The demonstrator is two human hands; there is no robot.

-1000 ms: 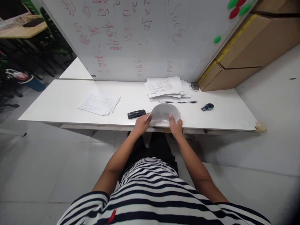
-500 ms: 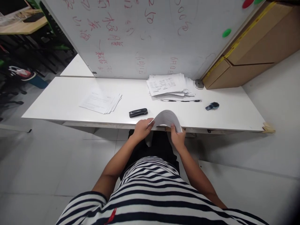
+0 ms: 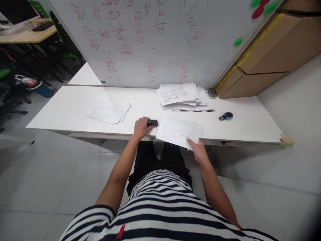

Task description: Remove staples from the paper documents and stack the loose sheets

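Observation:
My left hand (image 3: 141,128) is closed over the left part of a black stapler (image 3: 152,123), which lies on the white table near its front edge. My right hand (image 3: 197,147) pinches printed paper sheets (image 3: 179,130) at their near right corner, thumb on top. The sheets lie flat and reach over the table edge. Whether they are one sheet or several I cannot tell. Left of the stapler is a small fanned stack of printed papers (image 3: 107,112). A taller, untidy paper pile (image 3: 178,93) sits at the back, against the whiteboard.
The whiteboard (image 3: 140,43) with red writing stands along the table's (image 3: 62,110) back. Cardboard boxes (image 3: 265,50) are stacked at the right. A dark wristwatch-like object (image 3: 226,116) and a thin black-and-clear strip (image 3: 193,110) lie on the right side.
My left hand has let go of the papers and moved left onto the stapler. The papers, bent in an arch before, are now flat in my right hand.

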